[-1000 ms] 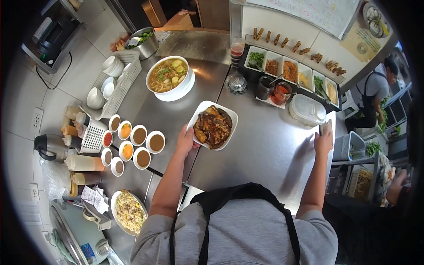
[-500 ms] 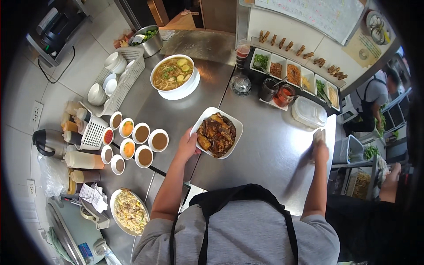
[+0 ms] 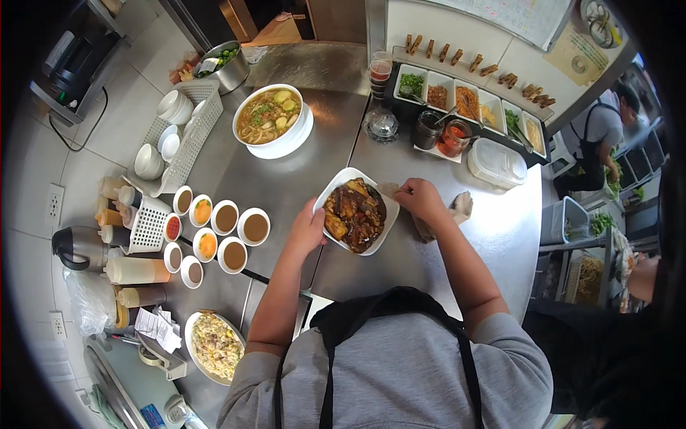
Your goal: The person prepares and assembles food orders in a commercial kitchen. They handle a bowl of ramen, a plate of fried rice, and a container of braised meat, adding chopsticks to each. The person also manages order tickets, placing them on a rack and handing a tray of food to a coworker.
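Head view: left fingers [image 3: 313, 214] hold a dish [image 3: 348, 174], right fingers [image 3: 409, 193] a cloth [image 3: 424, 227], sauce cups [image 3: 267, 227] crowding the left.

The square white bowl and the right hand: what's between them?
In the head view, a flap of brownish cloth, held in the right hand, lies between that hand and the square white bowl.

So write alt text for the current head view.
A left hand holds a white bowl of saucy food over a steel counter, while the right hand holds a cloth at its rim. To the left are noodle soup, small sauce cups and what looks like fried rice.
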A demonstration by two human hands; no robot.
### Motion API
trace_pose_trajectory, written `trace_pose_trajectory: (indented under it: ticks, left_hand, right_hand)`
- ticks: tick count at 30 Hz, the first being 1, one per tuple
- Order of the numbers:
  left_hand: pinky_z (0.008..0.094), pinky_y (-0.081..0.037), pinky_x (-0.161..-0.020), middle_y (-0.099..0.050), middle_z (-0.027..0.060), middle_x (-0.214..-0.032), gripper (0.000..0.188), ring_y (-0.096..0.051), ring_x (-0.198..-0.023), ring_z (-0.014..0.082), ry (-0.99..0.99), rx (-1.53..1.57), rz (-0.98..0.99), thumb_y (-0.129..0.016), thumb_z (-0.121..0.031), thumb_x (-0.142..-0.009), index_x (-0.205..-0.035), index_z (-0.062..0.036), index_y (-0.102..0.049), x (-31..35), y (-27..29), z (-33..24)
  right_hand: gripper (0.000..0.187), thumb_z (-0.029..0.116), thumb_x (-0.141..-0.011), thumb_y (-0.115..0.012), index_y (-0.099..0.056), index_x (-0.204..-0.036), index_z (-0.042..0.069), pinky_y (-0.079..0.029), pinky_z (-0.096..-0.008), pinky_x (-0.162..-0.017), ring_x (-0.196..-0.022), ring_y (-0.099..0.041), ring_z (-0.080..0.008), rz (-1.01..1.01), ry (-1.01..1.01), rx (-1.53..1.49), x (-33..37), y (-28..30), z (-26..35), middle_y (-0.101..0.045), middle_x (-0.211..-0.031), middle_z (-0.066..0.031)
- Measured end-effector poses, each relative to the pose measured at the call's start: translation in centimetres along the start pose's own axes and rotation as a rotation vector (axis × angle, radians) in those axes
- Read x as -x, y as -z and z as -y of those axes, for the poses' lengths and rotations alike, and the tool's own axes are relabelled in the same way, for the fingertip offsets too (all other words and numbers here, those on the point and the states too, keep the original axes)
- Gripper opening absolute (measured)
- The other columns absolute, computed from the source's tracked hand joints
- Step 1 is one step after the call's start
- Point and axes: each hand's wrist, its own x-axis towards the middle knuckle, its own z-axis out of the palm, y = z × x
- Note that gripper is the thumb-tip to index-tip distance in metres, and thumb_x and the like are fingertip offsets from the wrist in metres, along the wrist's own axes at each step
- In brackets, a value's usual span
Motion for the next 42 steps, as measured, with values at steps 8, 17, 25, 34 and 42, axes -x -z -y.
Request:
trace_pose_trajectory:
  ticks: [8, 17, 25, 34, 42]
  left_hand:
    - [0.0281, -0.045, -0.043, -0.056, 0.0155, -0.074, 0.037, -0.054, -0.044, 0.0184, 0.048, -0.02, 0.06, -0.035, -0.015, -0.083, -0.116, 0.0022, -0.036, -0.1, 0.5, -1.2]
    - [0.0284, -0.046, -0.044, -0.056, 0.015, -0.074, 0.033, -0.055, -0.045, 0.0191, 0.049, -0.032, 0.051, -0.033, -0.013, -0.082, -0.111, 0.0013, -0.04, -0.8, 1.4, -0.6]
    - [0.0279, -0.047, -0.045, -0.056, 0.0147, -0.077, 0.033, -0.056, -0.05, 0.0189, -0.006, -0.079, 0.108, -0.031, -0.013, -0.083, -0.112, -0.0008, -0.04, -1.3, 1.5, -1.4]
    - [0.0286, -0.048, -0.046, -0.057, 0.0168, -0.08, 0.033, -0.057, -0.05, 0.0203, -0.014, -0.051, -0.023, -0.034, -0.013, -0.083, -0.113, -0.0002, -0.04, -2.1, 0.7, -0.2]
    - [0.029, -0.048, -0.042, -0.055, 0.0166, -0.08, 0.032, -0.057, -0.049, 0.0198, 0.002, 0.052, -0.029, -0.035, -0.012, -0.083, -0.112, 0.0, -0.04, -2.3, 0.6, 1.9]
  right_hand:
    - [0.019, 0.019, -0.07, -0.055, -0.055, -0.074, 0.001, -0.043, -0.0359, -0.059, -0.064, -0.055, -0.0315, -0.103, 0.097, 0.006, -2.0, -4.2, 0.6, -0.056, -0.069, -0.0187]
    - [0.021, 0.022, -0.074, -0.053, -0.055, -0.074, 0.002, -0.043, -0.0364, -0.06, -0.065, -0.056, -0.0309, -0.001, -0.042, -0.098, -1.6, -2.9, 1.2, -0.057, -0.069, -0.0167]
    - [0.023, 0.027, -0.073, -0.054, -0.055, -0.077, 0.004, -0.043, -0.0382, -0.061, -0.067, -0.056, -0.0319, -0.06, 0.047, -0.166, -4.9, -4.6, 2.2, -0.057, -0.07, -0.0157]
    - [0.023, 0.023, -0.072, -0.055, -0.053, -0.076, 0.001, -0.042, -0.0339, -0.058, -0.063, -0.054, -0.0287, -0.004, 0.197, 0.049, -5.5, -4.1, 2.1, -0.055, -0.067, -0.0156]
    - [0.019, 0.013, -0.071, -0.053, -0.054, -0.087, 0.004, -0.044, -0.0328, -0.065, -0.072, -0.057, -0.0281, 0.143, -0.014, -0.089, -2.3, 2.6, 1.0, -0.059, -0.076, -0.0144]
